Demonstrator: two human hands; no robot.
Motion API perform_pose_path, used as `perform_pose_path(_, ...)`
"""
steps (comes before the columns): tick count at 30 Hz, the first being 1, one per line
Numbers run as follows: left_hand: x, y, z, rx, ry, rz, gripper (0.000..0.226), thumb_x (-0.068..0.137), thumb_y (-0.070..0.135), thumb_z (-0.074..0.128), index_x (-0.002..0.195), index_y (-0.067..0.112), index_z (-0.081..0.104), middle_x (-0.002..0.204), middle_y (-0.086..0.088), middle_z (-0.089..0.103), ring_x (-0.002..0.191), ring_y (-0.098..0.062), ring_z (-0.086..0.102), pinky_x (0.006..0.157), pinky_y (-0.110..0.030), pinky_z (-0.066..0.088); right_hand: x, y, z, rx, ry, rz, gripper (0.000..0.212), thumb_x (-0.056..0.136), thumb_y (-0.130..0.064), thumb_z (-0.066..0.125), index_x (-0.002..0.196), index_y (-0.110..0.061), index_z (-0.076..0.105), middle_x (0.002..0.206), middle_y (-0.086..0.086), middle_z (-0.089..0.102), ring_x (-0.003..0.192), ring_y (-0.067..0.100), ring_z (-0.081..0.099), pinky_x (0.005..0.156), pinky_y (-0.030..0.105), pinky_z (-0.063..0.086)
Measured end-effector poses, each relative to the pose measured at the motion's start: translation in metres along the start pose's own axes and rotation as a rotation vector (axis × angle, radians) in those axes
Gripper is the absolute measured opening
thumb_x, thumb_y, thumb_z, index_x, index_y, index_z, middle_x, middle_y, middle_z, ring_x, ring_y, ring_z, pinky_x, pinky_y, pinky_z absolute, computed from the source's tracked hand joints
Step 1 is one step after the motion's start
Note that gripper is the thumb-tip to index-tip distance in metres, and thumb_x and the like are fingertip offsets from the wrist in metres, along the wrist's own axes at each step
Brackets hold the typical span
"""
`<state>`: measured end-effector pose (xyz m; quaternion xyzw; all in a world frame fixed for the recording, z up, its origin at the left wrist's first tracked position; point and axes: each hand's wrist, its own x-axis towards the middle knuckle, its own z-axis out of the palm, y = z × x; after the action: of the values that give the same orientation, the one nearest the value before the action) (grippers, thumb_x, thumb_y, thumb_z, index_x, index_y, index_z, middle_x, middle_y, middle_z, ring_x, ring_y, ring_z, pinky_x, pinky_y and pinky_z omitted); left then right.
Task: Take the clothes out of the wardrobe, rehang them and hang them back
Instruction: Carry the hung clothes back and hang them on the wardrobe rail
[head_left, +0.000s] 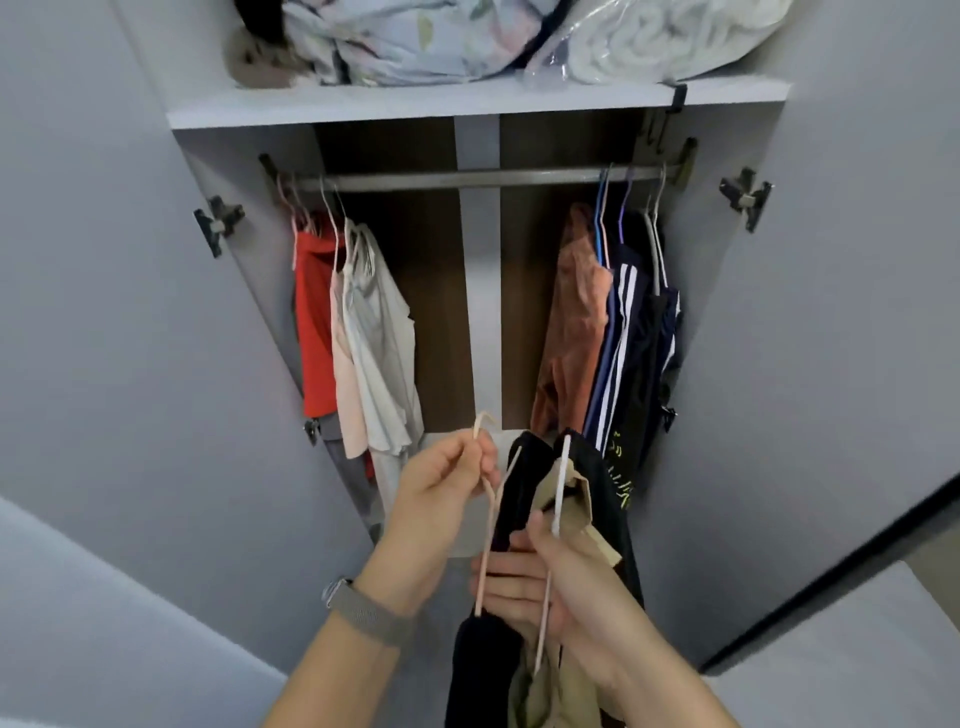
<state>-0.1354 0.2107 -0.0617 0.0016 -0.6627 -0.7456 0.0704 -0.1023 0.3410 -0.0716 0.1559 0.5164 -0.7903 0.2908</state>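
Left hand, near centre, pinches the hook of a beige hanger between thumb and fingers. Right hand, just beside and nearer, grips a bundle of black and khaki garments along with a white hanger. Bundle hangs in front of the open wardrobe. Far rail: red and pale tops left, orange and striped dark clothes right. Grey watch strap on the left wrist.

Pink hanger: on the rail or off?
Off. The left hand pinches the pink hanger by its hook, well below the rail.
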Motion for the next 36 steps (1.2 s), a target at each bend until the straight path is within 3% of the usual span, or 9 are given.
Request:
perform_pose_path(3,0.041,0.004,-0.01,-0.008,-0.06,0.008,0.033,0.099,0.001,0.034,0.074,0.01,0.053,0.061,0.007,0.048,0.062,-0.01,0.046,0.07,-0.03,0.041,0.041,-0.021,0.003,0.012,0.056,-0.023,0.036,0.099,-0.034,0.043,0.099,0.001,0.05,0.072,0.019,0.071,0.057,0.029,0.068,0.049,0.032,0.056)
perform_pose_path(5,0.065,-0.001,-0.01,-0.012,-0.073,-0.018,0.036,0.1,0.001,0.033,0.072,0.014,0.053,0.061,0.008,0.047,0.062,-0.01,0.044,0.071,-0.033,0.036,0.068,-0.034,-0.009,0.002,0.126,-0.026,0.035,0.098,-0.036,0.045,0.097,-0.001,0.05,0.054,0.009,0.058,0.039,0.018,0.048,0.038,0.024,0.04)
perform_pose_path(8,0.11,-0.01,-0.006,-0.031,-0.049,-0.048,0.044,0.1,0.001,0.033,0.069,0.02,0.058,0.062,0.007,0.047,0.063,-0.009,0.043,0.07,-0.028,0.036,0.113,-0.056,-0.031,-0.014,0.139,0.018,0.031,0.1,-0.036,0.044,0.094,-0.006,0.049,0.048,-0.001,0.038,0.037,0.007,0.024,0.034,0.017,0.019)
perform_pose_path(11,0.164,-0.017,0.002,0.004,0.03,-0.016,0.039,0.1,0.003,0.032,0.073,0.015,0.057,0.062,0.009,0.048,0.064,-0.009,0.041,0.071,-0.028,0.034,0.159,-0.082,-0.047,-0.078,0.105,0.063,0.029,0.1,-0.036,0.043,0.089,-0.01,0.049,0.048,-0.007,0.029,0.036,0.005,0.019,0.034,0.015,0.014)
perform_pose_path(17,0.254,-0.005,-0.012,0.029,0.183,0.08,0.036,0.099,-0.001,0.032,0.075,0.015,0.053,0.066,0.007,0.047,0.063,-0.009,0.04,0.067,-0.023,0.035,0.236,-0.138,-0.033,-0.201,-0.048,0.076,0.026,0.1,-0.036,0.045,0.088,-0.013,0.053,0.05,-0.008,0.032,0.04,0.005,0.022,0.037,0.018,0.014)
perform_pose_path(22,0.292,0.011,-0.041,0.021,0.235,0.11,0.034,0.096,-0.008,0.031,0.075,0.012,0.049,0.064,0.009,0.048,0.06,-0.005,0.041,0.062,-0.015,0.038,0.282,-0.172,0.0,-0.254,-0.163,0.116,0.012,0.092,-0.008,0.051,0.084,-0.016,0.05,0.053,-0.008,0.029,0.042,0.005,0.02,0.036,0.018,0.013)
perform_pose_path(26,0.317,0.016,-0.065,-0.004,0.218,0.106,0.034,0.095,-0.011,0.03,0.075,0.01,0.049,0.065,0.006,0.049,0.061,-0.007,0.044,0.063,-0.013,0.043,0.316,-0.195,0.022,-0.287,-0.12,0.116,0.008,0.09,-0.007,0.051,0.089,-0.013,0.056,0.052,-0.009,0.033,0.044,0.006,0.022,0.038,0.018,0.013)
perform_pose_path(32,0.346,0.026,-0.1,0.02,0.097,0.102,0.015,0.092,0.003,0.045,0.078,0.008,0.05,0.071,0.0,0.047,0.069,-0.014,0.045,0.075,-0.025,0.047,0.336,-0.218,0.044,-0.054,0.025,-0.064,0.008,0.087,-0.006,0.061,0.083,-0.011,0.056,0.055,-0.002,0.047,0.043,0.006,0.032,0.038,0.017,0.018)
perform_pose_path(36,0.36,0.033,-0.121,0.056,0.082,0.072,0.028,0.099,0.0,0.034,0.079,0.007,0.051,0.075,-0.005,0.046,0.076,-0.024,0.045,0.087,-0.04,0.044,0.337,-0.206,0.053,0.015,0.049,-0.241,0.009,0.091,-0.013,0.062,0.084,-0.008,0.059,0.068,0.003,0.056,0.053,0.008,0.045,0.046,0.017,0.034)
